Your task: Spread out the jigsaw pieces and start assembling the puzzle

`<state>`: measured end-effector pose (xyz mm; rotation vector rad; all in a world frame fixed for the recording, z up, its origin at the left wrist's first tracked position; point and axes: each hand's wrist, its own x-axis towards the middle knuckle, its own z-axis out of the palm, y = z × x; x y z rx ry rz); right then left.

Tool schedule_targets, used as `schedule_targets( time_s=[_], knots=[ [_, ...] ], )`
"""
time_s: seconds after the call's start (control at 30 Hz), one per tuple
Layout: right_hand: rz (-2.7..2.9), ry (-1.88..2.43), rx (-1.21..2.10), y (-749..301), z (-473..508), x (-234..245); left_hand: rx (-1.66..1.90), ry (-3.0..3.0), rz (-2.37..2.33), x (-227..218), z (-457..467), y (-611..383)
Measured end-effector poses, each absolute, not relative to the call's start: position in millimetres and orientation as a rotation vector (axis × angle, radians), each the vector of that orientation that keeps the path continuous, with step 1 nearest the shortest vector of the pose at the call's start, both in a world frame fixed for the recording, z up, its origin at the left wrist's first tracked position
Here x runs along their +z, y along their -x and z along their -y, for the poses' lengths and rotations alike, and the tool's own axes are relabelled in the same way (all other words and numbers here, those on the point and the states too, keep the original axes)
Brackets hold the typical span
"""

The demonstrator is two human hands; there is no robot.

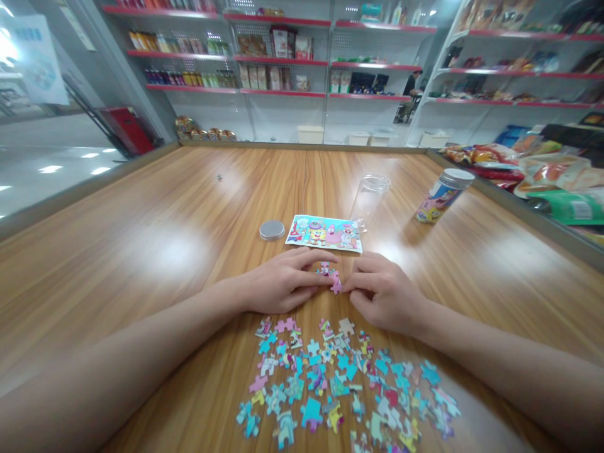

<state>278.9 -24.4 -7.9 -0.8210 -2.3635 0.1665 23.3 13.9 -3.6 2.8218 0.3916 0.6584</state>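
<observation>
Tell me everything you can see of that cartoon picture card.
The picture card looks thin and glossy: a pale-edged rectangle printed with cartoon characters, among them a yellow and a pink one, on blue. It lies face up on the table, right of a round lid and near a clear jar; whether they touch is unclear.

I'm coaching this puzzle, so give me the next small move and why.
Perhaps nudge the pink piece snugly against the patterned piece just beyond it: they lie close together, between the left hand and right hand. Whether they already interlock is unclear.
</observation>
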Motion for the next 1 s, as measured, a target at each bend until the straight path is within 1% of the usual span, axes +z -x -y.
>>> schedule_targets(
  time_s=[0.3,0.47,0.57,0.73,0.9,1.0],
  knots=[
    [2.469,0.712,0.152,-276,32,0,0.585,-2.829,-0.370,-1,-14,-23],
    [2.487,0.691,0.129,-274,36,2,0.595,-3.005,-0.358,-1,-12,-25],
    [2.466,0.695,0.213,-275,34,0,0.602,-3.071,-0.365,1,-11,-27],
    [2.322,0.697,0.324,-278,24,-5,0.584,-2.956,-0.363,5,-10,-26],
    [2.356,0.653,0.287,-280,20,-5,0.503,-2.876,-0.449,6,-9,-25],
    [2.247,0.650,0.171,-280,24,-3,0.471,-2.826,-0.537,7,-7,-24]
  ],
)
